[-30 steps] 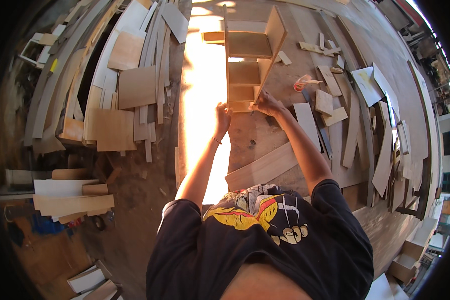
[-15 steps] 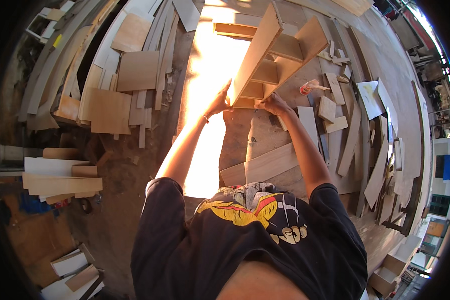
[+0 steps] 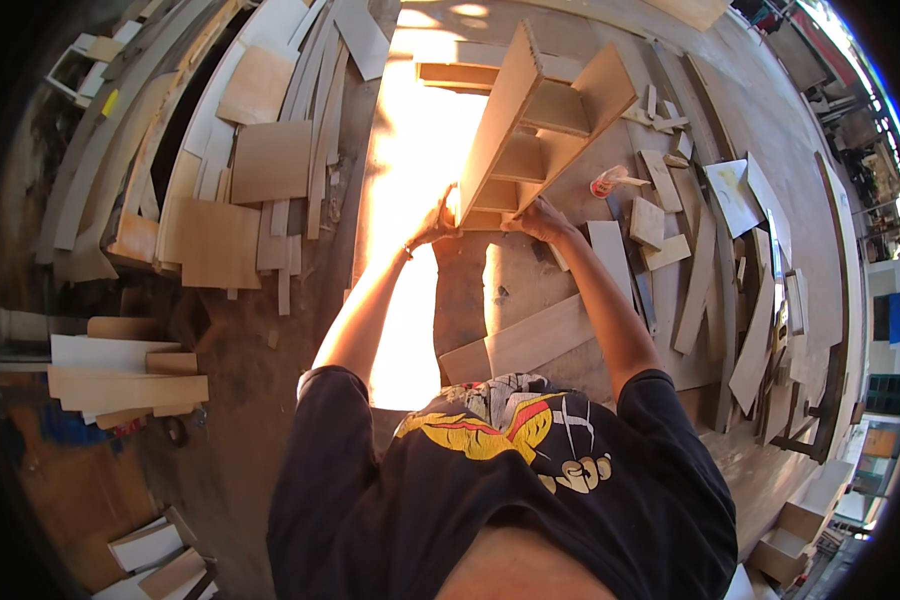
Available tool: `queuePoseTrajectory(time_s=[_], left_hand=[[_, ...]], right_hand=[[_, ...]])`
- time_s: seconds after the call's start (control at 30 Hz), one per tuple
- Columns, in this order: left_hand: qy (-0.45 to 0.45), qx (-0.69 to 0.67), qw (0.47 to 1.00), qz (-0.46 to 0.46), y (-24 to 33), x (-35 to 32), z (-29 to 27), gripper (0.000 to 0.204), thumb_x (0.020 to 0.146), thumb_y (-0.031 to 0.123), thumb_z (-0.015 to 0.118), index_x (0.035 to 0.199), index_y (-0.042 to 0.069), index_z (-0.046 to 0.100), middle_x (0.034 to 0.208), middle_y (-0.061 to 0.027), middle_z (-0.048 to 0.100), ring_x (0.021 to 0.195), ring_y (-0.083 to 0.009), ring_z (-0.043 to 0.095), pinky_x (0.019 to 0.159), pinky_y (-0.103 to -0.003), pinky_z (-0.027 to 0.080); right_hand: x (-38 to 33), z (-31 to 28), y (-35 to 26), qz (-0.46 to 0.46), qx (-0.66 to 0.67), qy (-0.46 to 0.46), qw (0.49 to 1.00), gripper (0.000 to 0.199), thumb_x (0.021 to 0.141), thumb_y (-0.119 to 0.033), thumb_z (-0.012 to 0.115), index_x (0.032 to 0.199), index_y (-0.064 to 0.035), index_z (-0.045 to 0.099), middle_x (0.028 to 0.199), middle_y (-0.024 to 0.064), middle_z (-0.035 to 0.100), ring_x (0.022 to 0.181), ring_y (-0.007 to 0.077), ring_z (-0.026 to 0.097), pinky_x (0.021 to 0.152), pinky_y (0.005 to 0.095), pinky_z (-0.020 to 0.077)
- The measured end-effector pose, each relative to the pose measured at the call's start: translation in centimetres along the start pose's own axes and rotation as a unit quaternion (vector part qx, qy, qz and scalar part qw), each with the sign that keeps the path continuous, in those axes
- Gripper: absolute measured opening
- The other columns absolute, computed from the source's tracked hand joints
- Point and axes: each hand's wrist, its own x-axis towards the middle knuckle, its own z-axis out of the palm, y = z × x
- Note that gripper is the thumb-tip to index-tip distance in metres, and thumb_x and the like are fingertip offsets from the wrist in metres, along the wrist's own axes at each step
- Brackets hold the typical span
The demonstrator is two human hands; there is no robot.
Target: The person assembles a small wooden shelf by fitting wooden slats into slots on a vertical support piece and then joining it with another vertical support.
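A narrow wooden shelf unit (image 3: 503, 130) stands tilted on the worktable, its two long side boards joined by several short cross boards. Round the lower end of its left side board, my left hand (image 3: 436, 222) is closed, partly washed out by bright sunlight. My right hand (image 3: 541, 220) grips the lower end of the right side board. Both arms reach forward and the unit rises away from me between them. Behind it lies another wooden frame (image 3: 457, 76), partly hidden by the unit.
A loose board (image 3: 520, 337) lies on the table before me. To the right are a red-and-white can with a stick in it (image 3: 607, 181), small wood blocks (image 3: 647, 222) and long strips (image 3: 708, 270). Stacked panels (image 3: 272, 160) fill the left side, with more boards (image 3: 128, 375) lower down.
The shelf unit and both hands appear slightly lower and further left in the picture. Much of the surroundings shifts too, as the view moves. Both hands keep their hold.
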Motion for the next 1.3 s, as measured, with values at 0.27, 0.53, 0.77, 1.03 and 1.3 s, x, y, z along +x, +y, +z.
queuePoseTrajectory(time_s=[0.27,0.53,0.77,1.03,1.3], left_hand=[[0.081,0.051,0.987,0.133,2.7,-1.1,-1.4,0.101,0.058,0.021,0.081,0.138,0.004,0.022,0.134,-0.0181,0.037,0.124,-0.0308,0.036,0.104,-0.043,0.031],[-0.012,-0.266,0.962,0.063,6.6,-8.1,-0.3,0.077,0.066,0.021,0.079,0.126,-0.002,0.036,0.119,-0.0140,0.049,0.111,-0.0261,0.049,0.091,-0.039,0.044],[-0.022,-0.321,0.946,-0.026,4.7,-12.9,3.9,0.065,0.071,0.026,0.074,0.115,-0.011,0.044,0.097,-0.0129,0.057,0.091,-0.0197,0.059,0.077,-0.029,0.049],[-0.098,-0.358,0.922,-0.113,3.6,-14.3,5.6,0.046,0.077,0.038,0.065,0.097,-0.003,0.059,0.087,-0.0093,0.061,0.084,-0.0160,0.059,0.076,-0.029,0.047],[-0.119,-0.339,0.919,-0.161,4.3,-13.8,6.2,0.045,0.078,0.047,0.061,0.086,0.003,0.062,0.078,-0.0057,0.063,0.068,-0.0111,0.061,0.064,-0.025,0.051]], right_hand=[[-0.2,-2.8,-3.3,-0.047,0.025,0.002,0.999,0.079,0.058,-0.024,0.078,0.124,-0.0022,0.040,0.117,0.0169,0.052,0.111,0.0316,0.047,0.094,0.0372,0.0381],[-4.7,-5.3,-9.5,0.020,0.185,-0.104,0.977,0.082,0.059,-0.024,0.079,0.127,0.0001,0.039,0.103,0.0165,0.059,0.098,0.0261,0.057,0.085,0.0345,0.0460],[-8.0,-1.3,-6.5,0.099,0.212,-0.196,0.952,0.077,0.066,-0.030,0.077,0.124,0.0052,0.042,0.093,0.0128,0.061,0.086,0.0184,0.060,0.074,0.0286,0.0500],[-11.3,0.6,-6.5,0.177,0.308,-0.220,0.909,0.057,0.072,-0.040,0.070,0.114,-0.0045,0.054,0.101,0.0068,0.057,0.087,0.0131,0.058,0.073,0.0255,0.0519],[-12.1,0.9,-4.6,0.232,0.319,-0.239,0.887,0.051,0.077,-0.038,0.066,0.110,-0.0001,0.057,0.098,0.0070,0.060,0.084,0.0146,0.061,0.076,0.0269,0.0520]])
